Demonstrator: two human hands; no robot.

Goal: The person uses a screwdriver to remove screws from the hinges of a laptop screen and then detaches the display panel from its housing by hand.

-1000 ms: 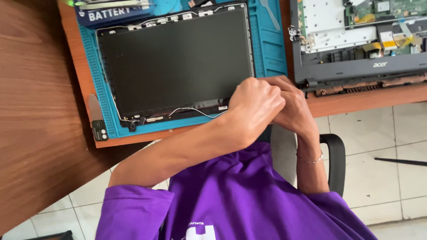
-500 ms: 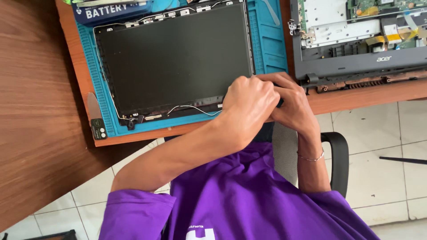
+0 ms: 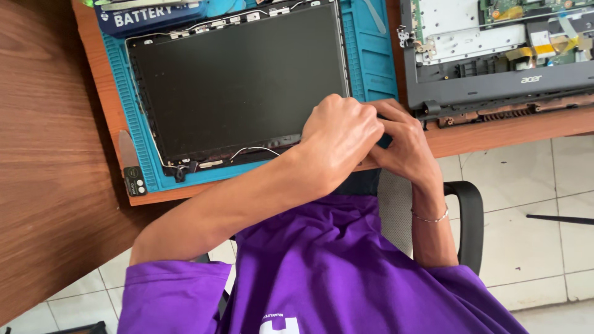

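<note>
- The brown wooden tabletop [image 3: 49,154] carries a blue work mat [image 3: 371,55], which seems to be there to shield the wood and keep small parts from sliding off.
- A flat pry tool [image 3: 131,164] with a dark handle lies at the mat's left edge, close by but untouched.
- The laptop screen panel [image 3: 241,80] lies flat, dark face up, in the middle of the mat, with thin cables [image 3: 250,150] trailing loose along its near edge; lying flat likely keeps it steady for work at its corner.
- The left hand [image 3: 340,139] is at the panel's near right corner, curled into a loose fist, knuckles up, forearm reaching diagonally from the purple sleeve.
- Its grip is closed, but on what I cannot tell: the fingertips are tucked under.
- The right hand [image 3: 402,145] presses against the left from the right, fingers bent inward at the same corner, wrist with a thin bracelet held straight; its grip is also hidden.
- Further right, an opened laptop base [image 3: 495,80] sits apart, its insides exposed.
</note>
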